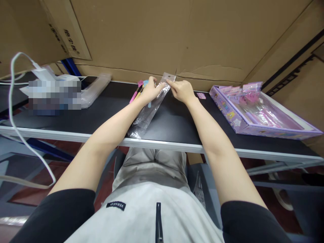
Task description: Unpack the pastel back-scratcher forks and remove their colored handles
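Observation:
A long clear plastic bag (146, 113) lies on the black table (101, 118), running from the near edge toward the far side. My left hand (149, 91) is closed on the bag's upper part and on a few small hand-shaped sticks (138, 88), pink, yellow and blue, whose heads poke out beside my fingers. My right hand (182, 90) pinches the bag's top flap near its hang hole. The two hands are close together at the far middle of the table.
A purple tray-like box (236, 121) with pink packaged items sits at the right. A small pink tag (201, 95) lies beside my right hand. A pile of clear bags (95, 88) and a white cable (11, 101) are at the left. Cardboard boxes (162, 37) wall the back.

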Available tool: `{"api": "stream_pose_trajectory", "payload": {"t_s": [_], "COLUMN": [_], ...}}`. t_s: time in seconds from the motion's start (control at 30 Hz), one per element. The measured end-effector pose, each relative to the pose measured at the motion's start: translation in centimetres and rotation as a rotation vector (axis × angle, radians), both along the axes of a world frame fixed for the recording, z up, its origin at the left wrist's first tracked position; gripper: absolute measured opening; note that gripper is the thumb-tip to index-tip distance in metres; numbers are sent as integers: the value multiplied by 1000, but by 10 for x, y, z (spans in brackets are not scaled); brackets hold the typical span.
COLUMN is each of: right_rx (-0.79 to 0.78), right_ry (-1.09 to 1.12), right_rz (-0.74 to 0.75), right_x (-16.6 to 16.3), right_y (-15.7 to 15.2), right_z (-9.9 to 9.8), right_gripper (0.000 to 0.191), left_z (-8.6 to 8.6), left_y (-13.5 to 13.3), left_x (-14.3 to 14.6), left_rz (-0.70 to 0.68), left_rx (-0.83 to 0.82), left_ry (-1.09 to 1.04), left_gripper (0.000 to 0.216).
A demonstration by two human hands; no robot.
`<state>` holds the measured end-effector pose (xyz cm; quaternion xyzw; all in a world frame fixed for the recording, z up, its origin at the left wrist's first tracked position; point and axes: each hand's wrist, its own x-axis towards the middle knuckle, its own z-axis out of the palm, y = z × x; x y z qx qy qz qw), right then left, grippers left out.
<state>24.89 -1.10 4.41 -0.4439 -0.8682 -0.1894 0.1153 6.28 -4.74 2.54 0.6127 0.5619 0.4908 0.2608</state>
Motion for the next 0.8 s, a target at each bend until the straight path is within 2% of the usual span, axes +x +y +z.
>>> {"api": "stream_pose_trajectory", "payload": {"t_s": [0.1,0.2,0.3,0.43,0.53,0.63,0.73,0.8], "right_rx": [9,33,46,45,43,1,-74,-124], "right_ry": [35,88,140,226,274,255,202,167], "right_rz": [-65,-110,-178,-253,-292,-295,-273,-275], "right_x": [5,8,12,15,16,17,17,17], "right_y": [2,5,8,13,14,15,17,19], "right_z": [-2,-4,-5,-6,-8,-13,-22,-29], "right_gripper": [65,65,64,67,70,74,75,74], "left_z": [-4,-8,-12,-13,1,32,61,67], "left_y": [-8,-14,-14,-9,-9,-15,-20,-20], "left_x": [3,7,7,4,-2,-24,-72,-118], "left_rz": [-104,-168,-171,-135,-91,25,179,287], "left_rx": [157,160,136,150,144,34,-115,-197], "left_ry": [243,427,531,597,634,659,736,765], "left_gripper": [70,90,94,84,77,74,69,70]}}
